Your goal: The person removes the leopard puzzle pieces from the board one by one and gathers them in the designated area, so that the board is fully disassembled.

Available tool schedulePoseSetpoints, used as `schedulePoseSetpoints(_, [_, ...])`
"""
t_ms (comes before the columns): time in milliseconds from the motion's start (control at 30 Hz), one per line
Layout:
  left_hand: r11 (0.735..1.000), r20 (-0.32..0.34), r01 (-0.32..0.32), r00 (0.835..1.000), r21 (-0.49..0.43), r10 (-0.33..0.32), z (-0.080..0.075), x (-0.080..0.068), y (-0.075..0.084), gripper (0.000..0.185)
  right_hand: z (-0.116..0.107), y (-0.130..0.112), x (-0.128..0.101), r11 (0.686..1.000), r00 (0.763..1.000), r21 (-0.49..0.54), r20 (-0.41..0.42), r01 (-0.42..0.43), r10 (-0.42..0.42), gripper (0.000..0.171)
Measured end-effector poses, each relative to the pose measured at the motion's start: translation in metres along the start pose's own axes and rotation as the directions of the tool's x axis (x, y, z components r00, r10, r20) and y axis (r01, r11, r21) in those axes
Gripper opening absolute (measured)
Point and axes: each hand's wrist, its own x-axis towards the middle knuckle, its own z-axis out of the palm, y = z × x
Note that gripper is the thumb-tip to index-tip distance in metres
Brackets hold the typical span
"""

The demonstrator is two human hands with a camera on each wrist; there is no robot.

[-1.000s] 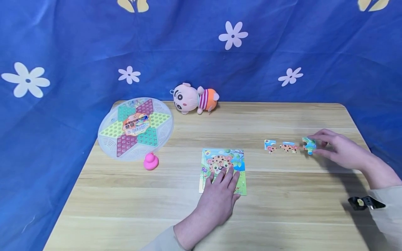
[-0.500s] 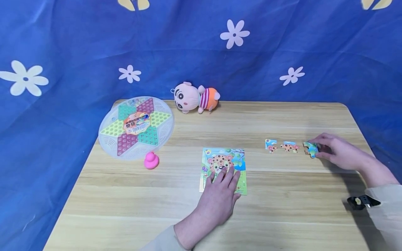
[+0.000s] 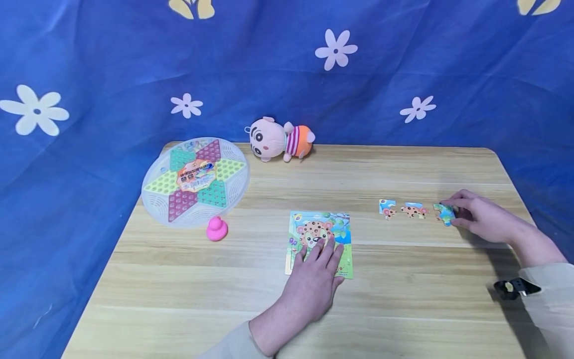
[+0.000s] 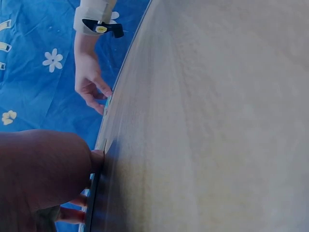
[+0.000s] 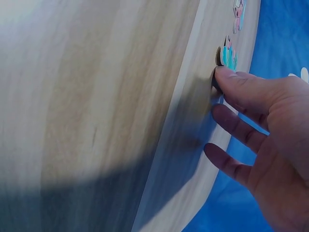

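Puzzle piece [image 3: 444, 213], blue-green, lies at the right end of a row of three loose pieces on the wooden table [image 3: 403, 299], pinched at its edge by the right hand [image 3: 482, 218]. Left hand [image 3: 311, 284], fingers straight, presses flat on the puzzle board [image 3: 319, 229] at table centre. Checkers board [image 3: 195, 182], pink duck [image 3: 217, 230] and plush doll [image 3: 278, 139] stand well apart to the left.

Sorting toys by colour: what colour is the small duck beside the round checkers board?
Pink all over; the small duck shows best in the head view.

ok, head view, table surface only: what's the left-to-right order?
Checkers board → pink duck → plush doll → puzzle board under the left hand → first loose piece → second loose piece → third piece, touched by the right hand.
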Motion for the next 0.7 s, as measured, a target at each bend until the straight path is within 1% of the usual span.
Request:
schedulePoseSetpoints(400, [1.000,-0.009,-0.003,1.000,-0.005,0.003,0.0019,-0.0002,0.0001,0.067,0.0024,0.0057,-0.0024,1.000,1.000,0.001,-0.011,0.029,-0.029,0.047])
schedulePoseSetpoints(533, [1.000,-0.006,0.000,1.000,-0.004,0.000,0.0016,-0.0005,0.0004,0.067,0.0022,0.0047,-0.0021,1.000,1.000,0.010,-0.001,0.017,-0.017,0.048])
schedulePoseSetpoints(700, [1.000,-0.016,0.002,1.000,-0.013,-0.002,0.0013,-0.0008,-0.0001,0.067,0.0014,0.0035,-0.0003,1.000,0.999,0.017,0.029,-0.024,0.023,0.051])
